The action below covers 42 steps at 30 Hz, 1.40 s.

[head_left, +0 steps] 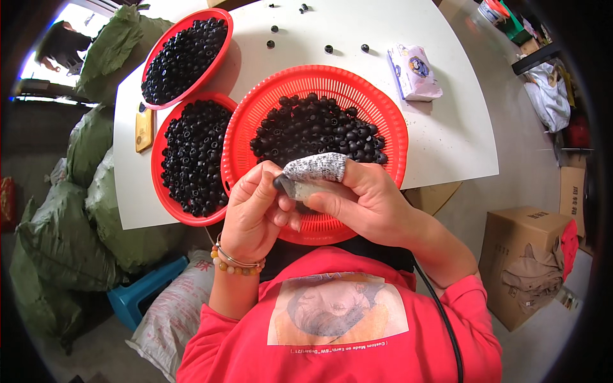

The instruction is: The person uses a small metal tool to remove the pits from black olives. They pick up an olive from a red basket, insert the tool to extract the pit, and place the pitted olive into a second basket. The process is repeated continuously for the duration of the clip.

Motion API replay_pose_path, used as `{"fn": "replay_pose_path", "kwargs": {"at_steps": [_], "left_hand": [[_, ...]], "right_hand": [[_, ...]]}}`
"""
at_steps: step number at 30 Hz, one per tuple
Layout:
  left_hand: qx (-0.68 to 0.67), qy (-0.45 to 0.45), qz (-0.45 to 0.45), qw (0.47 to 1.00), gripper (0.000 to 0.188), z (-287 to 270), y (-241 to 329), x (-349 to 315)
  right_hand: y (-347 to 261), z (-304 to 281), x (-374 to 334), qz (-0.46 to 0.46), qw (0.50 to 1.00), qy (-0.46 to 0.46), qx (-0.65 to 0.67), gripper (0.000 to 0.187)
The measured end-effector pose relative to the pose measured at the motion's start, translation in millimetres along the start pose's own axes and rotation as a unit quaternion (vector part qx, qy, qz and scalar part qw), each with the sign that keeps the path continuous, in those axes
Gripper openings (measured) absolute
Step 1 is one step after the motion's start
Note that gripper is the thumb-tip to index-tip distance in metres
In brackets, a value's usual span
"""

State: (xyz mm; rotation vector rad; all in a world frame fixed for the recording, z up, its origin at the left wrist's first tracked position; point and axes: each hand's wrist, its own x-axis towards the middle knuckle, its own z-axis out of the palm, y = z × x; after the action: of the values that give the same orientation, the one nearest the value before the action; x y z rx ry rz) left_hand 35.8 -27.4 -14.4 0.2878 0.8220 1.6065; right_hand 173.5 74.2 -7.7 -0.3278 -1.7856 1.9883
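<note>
Both my hands meet over the near side of a large red plastic basket (397, 131), which holds many small round black pieces (313, 127). My left hand (252, 201) is closed, its thumb and fingers pinching one small black round piece (279, 184). My right hand (373, 201) is closed on a speckled grey-white cloth (317, 167), thumb below and fingers behind. The cloth's left end touches the black piece. A paler, shiny strip shows under the cloth, but I cannot tell what it is.
Two more red baskets of black hollow pieces (185, 60) (195, 153) stand left on the white table (460, 140). A tissue pack (415, 73) lies right; loose black pieces (329, 49) lie far back. Green sacks (64, 230), a blue stool (143, 287) and a carton (511, 255) flank the table.
</note>
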Motion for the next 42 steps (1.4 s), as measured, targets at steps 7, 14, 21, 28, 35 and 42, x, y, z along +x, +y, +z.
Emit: {"fn": "replay_pose_path", "kwargs": {"at_steps": [7,14,21,28,35,42], "left_hand": [[-0.021,-0.002,-0.031,0.999,0.02,2,0,1],[-0.041,-0.017,-0.019,0.999,0.019,2,1,4],[-0.017,-0.012,-0.009,1.0,0.021,0,-1,3],[-0.021,-0.013,-0.001,1.0,0.018,3,1,2],[0.042,-0.007,0.018,0.999,0.016,2,-4,1],[0.024,-0.051,0.026,0.998,0.016,0,3,6]], "right_hand": [[-1,2,4,0.042,0.975,-0.027,0.217,0.024],[-2,-4,1,0.039,0.981,-0.036,0.189,0.026],[-7,-5,0,0.039,0.989,-0.041,0.14,0.027],[-5,-4,1,0.022,0.996,-0.034,0.083,0.024],[-4,-1,2,0.032,0.995,-0.01,0.094,0.023],[-3,-6,4,0.126,0.976,0.039,0.176,0.025]]}}
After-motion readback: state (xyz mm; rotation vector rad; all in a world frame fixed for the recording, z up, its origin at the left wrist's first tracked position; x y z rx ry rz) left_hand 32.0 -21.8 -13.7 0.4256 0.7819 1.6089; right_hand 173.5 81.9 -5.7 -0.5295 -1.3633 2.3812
